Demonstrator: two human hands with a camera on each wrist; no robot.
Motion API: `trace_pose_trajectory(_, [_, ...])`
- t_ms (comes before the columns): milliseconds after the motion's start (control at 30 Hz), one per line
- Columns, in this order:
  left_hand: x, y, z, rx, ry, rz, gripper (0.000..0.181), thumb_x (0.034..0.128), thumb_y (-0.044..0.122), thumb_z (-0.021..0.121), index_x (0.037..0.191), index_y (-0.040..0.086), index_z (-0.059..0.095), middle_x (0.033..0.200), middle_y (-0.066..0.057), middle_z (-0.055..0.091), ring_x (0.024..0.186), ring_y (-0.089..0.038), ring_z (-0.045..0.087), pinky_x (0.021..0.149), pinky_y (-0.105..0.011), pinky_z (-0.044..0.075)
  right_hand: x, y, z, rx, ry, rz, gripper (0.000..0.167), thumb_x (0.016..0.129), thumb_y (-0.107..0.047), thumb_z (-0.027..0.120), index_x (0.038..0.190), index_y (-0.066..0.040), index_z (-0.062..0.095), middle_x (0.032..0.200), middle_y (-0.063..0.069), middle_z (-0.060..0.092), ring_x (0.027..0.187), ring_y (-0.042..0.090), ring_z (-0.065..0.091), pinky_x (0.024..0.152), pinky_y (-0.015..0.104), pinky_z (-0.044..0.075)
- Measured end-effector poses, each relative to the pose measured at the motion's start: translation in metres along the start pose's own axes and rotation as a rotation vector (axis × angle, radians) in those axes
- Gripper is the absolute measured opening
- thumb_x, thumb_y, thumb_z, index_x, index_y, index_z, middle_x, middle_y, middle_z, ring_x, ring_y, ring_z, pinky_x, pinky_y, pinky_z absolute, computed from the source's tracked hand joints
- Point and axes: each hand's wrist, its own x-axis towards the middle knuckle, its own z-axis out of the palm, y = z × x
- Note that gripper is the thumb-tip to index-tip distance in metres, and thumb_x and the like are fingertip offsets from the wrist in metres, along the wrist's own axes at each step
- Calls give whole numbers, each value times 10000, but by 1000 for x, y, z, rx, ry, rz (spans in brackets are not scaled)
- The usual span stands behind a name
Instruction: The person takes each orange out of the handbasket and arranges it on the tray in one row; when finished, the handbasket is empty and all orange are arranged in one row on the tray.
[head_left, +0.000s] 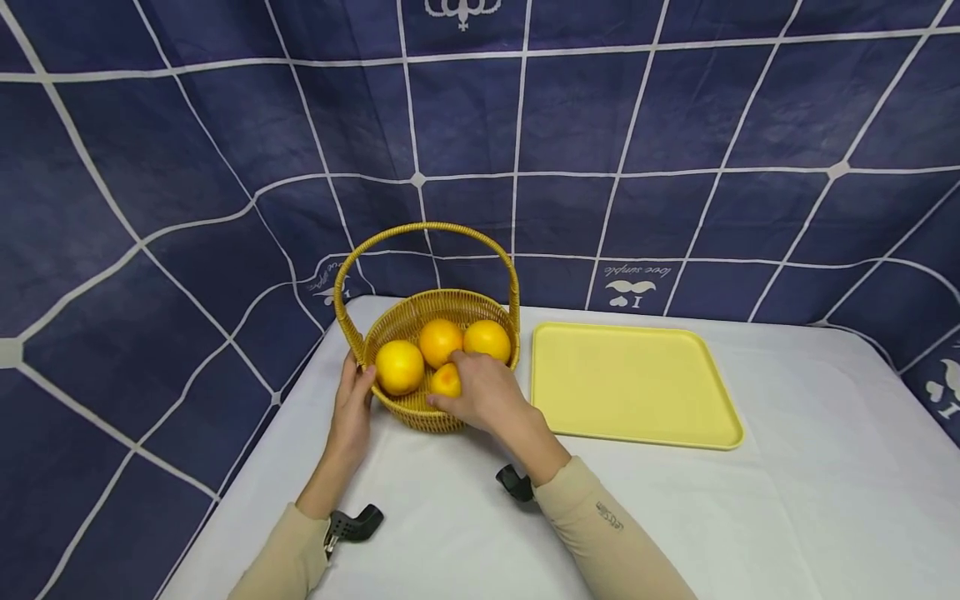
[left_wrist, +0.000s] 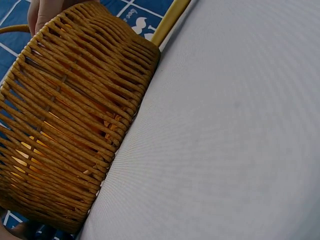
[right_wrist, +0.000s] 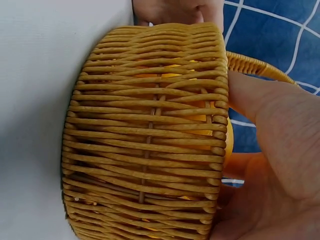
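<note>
A round wicker basket (head_left: 429,419) with a tall hoop handle stands on the white table. Inside it, an orange (head_left: 441,342) lies at the back, between a yellow-orange fruit (head_left: 400,367) at left and another (head_left: 487,338) at right. My right hand (head_left: 487,393) reaches over the front right rim and grips a peach-like yellow fruit (head_left: 446,381) with an orange blush; the hand covers part of it. On the basket's left side, my left hand (head_left: 352,417) holds the rim near the handle's foot. Both wrist views show the woven wall close up, fruit glimpsed through its gaps.
Right of the basket lies a yellow rectangular tray (head_left: 630,383) with a low rim. The white tablecloth (head_left: 825,500) reaches back to a dark blue curtain (head_left: 600,125) with white grid lines, which also hangs along the left.
</note>
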Motion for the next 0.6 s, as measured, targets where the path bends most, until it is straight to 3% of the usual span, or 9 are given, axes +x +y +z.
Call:
trace_pose_trajectory(300, [1, 1, 1, 8, -8, 12, 616, 1149, 234, 401, 1705, 209, 137, 1753, -3, 201, 1607, -130, 156, 1340, -408, 69, 3, 7, 3, 70, 93, -39, 560, 810, -444, 877, 1152, -39, 694, 780, 25, 619, 686, 173, 585, 596, 277, 482])
trace_pose_trajectory(600, [-2, 1, 1, 9, -14, 10, 619, 1152, 246, 390, 1708, 205, 121, 1754, 5, 199, 1600, -126, 167, 1339, -395, 73, -5, 6, -6, 178, 207, -59, 590, 781, -428, 840, 1214, -47, 716, 910, 51, 720, 778, 166, 623, 669, 263, 535])
